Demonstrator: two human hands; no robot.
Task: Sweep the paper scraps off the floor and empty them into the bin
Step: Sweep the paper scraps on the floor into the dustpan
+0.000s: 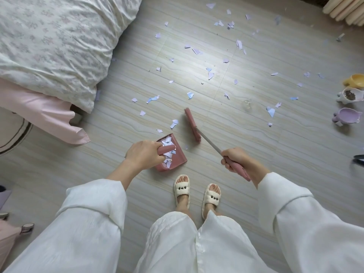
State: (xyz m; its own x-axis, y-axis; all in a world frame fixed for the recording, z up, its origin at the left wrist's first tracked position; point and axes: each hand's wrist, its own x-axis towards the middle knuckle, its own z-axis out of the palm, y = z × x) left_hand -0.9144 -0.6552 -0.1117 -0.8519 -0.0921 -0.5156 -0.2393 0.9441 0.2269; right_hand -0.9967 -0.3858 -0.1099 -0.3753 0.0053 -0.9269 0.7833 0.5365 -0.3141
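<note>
The left hand (144, 152) gripped the pink plastic dustpan (173, 156), heaped with torn scraps. The right hand (235, 159) clasped the broom (192, 124), its metal shaft slanting. Jagged paper scraps (197, 51) littered the wood-grain floor (256, 134).

white sleeves (94, 209), white trousers (177, 243), cream slippers (182, 191)

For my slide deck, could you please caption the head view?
Left hand holds a part-filled pink dustpan; right hand holds the broom among paper scraps.
</note>
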